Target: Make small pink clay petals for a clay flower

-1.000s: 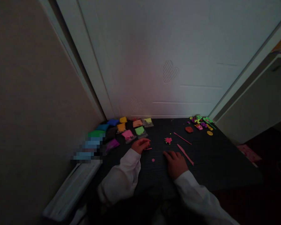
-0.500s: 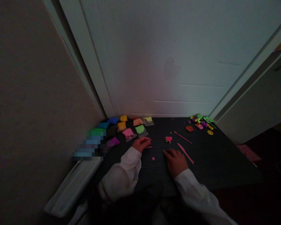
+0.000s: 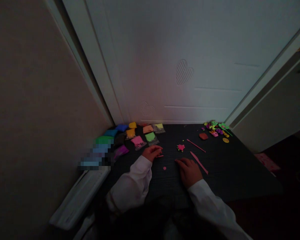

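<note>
My left hand (image 3: 151,153) is over the dark table with its fingertips pinched together. Whatever is between them is too small to make out. A thin pink stick (image 3: 160,156) shows just under these fingertips; whether they grip it I cannot tell. Palm down, my right hand (image 3: 190,171) rests on the table, its index finger stretched to the left and the other fingers loosely bent. Between the hands lies a small flat pink disc (image 3: 164,168). Beyond the right hand sits a pink clay cluster (image 3: 181,147) with green bits at its edge.
Right of the cluster lie a thin pink rod (image 3: 196,145) and a pink modelling knife (image 3: 199,162). A red clay piece (image 3: 203,136) and colourful clay figures (image 3: 216,128) are at the back right. Several clay packets, one pink (image 3: 138,142), line the back left, near a white door (image 3: 150,66).
The view has shifted slightly. Both hands keep nearly the same places and poses, and the things on the table lie as before.
</note>
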Demonstrator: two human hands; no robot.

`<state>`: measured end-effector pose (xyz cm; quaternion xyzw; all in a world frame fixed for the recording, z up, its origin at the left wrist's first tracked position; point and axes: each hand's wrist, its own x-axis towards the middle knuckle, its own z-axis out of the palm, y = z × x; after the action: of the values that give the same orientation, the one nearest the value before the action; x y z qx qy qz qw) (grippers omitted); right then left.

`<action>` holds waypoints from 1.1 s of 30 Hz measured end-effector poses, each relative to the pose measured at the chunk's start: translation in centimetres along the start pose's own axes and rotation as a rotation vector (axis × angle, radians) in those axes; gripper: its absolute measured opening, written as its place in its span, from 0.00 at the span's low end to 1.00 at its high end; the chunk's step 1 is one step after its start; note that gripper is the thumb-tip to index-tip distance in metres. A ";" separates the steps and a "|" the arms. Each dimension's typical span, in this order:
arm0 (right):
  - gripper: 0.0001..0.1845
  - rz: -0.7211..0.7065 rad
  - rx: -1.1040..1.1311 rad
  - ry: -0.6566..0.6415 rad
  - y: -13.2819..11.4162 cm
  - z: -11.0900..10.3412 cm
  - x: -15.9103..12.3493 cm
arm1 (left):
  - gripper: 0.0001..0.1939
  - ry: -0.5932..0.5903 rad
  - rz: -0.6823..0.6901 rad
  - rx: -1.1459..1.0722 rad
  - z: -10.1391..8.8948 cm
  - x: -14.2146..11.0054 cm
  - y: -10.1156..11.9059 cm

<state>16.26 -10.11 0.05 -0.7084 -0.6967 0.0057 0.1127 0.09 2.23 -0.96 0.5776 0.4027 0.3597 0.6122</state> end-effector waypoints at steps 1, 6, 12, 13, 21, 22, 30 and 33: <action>0.19 0.001 -0.003 -0.006 0.0 0.0 0.0 | 0.13 0.000 -0.003 -0.001 0.0 -0.1 0.1; 0.20 0.007 -0.024 -0.013 -0.2 0.0 0.0 | 0.13 0.003 -0.014 0.002 0.1 -0.2 0.4; 0.20 0.014 -0.010 -0.001 -0.2 0.0 0.0 | 0.14 -0.019 0.000 0.023 -0.1 0.0 0.1; 0.20 0.015 -0.007 0.000 -0.2 0.0 0.0 | 0.14 -0.024 0.005 0.026 -0.2 0.0 0.0; 0.20 0.026 -0.016 -0.011 -0.3 -0.1 0.0 | 0.14 -0.053 0.019 0.026 -0.4 0.3 -0.7; 0.20 0.021 -0.015 -0.007 -0.3 0.0 0.0 | 0.14 -0.048 0.018 0.026 -0.4 0.3 -0.8; 0.20 0.029 -0.035 0.014 -0.4 0.1 -0.1 | 0.14 -0.046 0.016 0.051 -0.4 0.2 -0.6; 0.21 0.022 -0.054 0.023 -0.5 0.1 -0.2 | 0.14 -0.042 0.021 0.060 -0.3 0.1 -0.5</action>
<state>15.79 -10.28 0.03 -0.7190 -0.6872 -0.0200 0.1018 -0.17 2.46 -1.52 0.6073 0.3943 0.3416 0.5992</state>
